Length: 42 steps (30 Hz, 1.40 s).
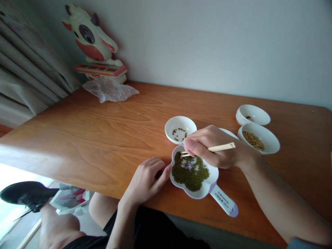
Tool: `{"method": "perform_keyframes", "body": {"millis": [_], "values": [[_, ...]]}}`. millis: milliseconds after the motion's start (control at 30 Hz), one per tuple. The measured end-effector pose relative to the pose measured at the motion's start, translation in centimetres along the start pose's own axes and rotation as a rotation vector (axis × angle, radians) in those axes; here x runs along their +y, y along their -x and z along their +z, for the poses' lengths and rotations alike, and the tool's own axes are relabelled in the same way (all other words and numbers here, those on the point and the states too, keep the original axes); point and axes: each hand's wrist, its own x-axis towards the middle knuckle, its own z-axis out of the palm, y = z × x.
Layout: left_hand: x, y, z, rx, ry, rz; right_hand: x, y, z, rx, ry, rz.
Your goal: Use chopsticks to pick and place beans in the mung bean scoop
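The white, purple-rimmed flower-shaped dish [213,172] sits on the wooden table [129,138] near its front edge, its handle [224,200] pointing to 4 o'clock with print too small to read. Green beans [190,180] cover much of its floor and partly hide a purple design. The right hand [211,147], at 1 o'clock, grips a pair of pale chopsticks [223,147]; their tips reach in among the beans near the rim at 11 o'clock, and whether they pinch one is hard to tell. Most of that hand's fingers are hidden beneath it. At 9 o'clock the left hand [146,178] rests loosely open on the table, fingers bent, thumb at the dish's rim; the hands are apart. Just beyond the dish, between 11 and 12 o'clock, a white bowl [181,121] holds a few small green beans, its near right side covered by the right hand. Of another white dish [228,132], only the rim shows behind that hand. At 2 o'clock stand a bowl of tan beans [271,138] and, beyond it, a bowl with a little dark red content [260,116], too small to identify. Around 10 o'clock lie a crumpled clear bag [111,90] and, behind it, a cow-shaped toy keyboard [95,45], its base partly covered.
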Motion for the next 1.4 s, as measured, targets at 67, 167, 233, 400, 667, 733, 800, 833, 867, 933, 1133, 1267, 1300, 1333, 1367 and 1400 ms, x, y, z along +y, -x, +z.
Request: {"method": "perform_keyframes", "body": {"millis": [67,167,233,400,667,733,800,833,867,933,1133,1267,1300,1333,1367,1400], "values": [[0.0,0.0,0.0,-0.006,0.002,0.001,0.0,-0.1,0.1,0.006,-0.004,-0.008],[-0.1,-0.1,0.1,-0.013,0.006,0.004,0.0,0.0,0.2,0.009,-0.006,-0.014],[-0.1,0.0,0.1,-0.013,0.007,0.002,0.1,0.0,0.2,0.004,-0.008,0.0],[-0.1,0.0,0.0,-0.009,0.006,0.001,0.3,0.1,0.3,0.017,-0.032,0.004],[-0.2,0.0,0.2,0.003,-0.004,0.003,-0.6,2.8,-2.6,0.168,-0.138,0.002],[-0.2,0.0,0.2,-0.001,-0.01,-0.005,-1.2,4.3,-4.3,0.273,-0.137,0.05],[-0.2,0.0,0.2,-0.004,-0.016,-0.012,-1.4,5.7,-5.7,0.35,-0.047,0.131],[-0.3,0.0,0.2,-0.005,-0.018,-0.014,-1.5,6.2,-6.3,0.364,-0.005,0.175],[-0.3,0.1,0.2,-0.003,-0.019,-0.015,-1.4,6.6,-6.7,0.372,0.037,0.219],[-0.4,0.1,0.2,0.002,-0.019,-0.015,-1.2,7.0,-7.1,0.38,0.102,0.32],[-0.5,0.2,0.3,-0.001,-0.005,-0.009,-1.5,6.6,-6.4,0.4,0.11,0.362],[-0.3,0.2,0.2,-0.005,0.01,-0.009,-2.0,5.1,-5.1,0.326,0.012,0.238],[-0.3,0.1,0.2,-0.004,0.011,-0.012,-2.0,4.6,-4.7,0.286,-0.009,0.202],[-0.2,0.1,0.1,-0.002,0.01,-0.016,-1.9,4.0,-4.1,0.232,-0.034,0.163],[-0.2,0.0,0.1,0.0,0.009,-0.018,-1.7,3.4,-3.6,0.171,-0.057,0.139],[-0.2,0.0,0.1,0.002,0.008,-0.018,-1.5,2.9,-3.1,0.113,-0.08,0.125]]}}
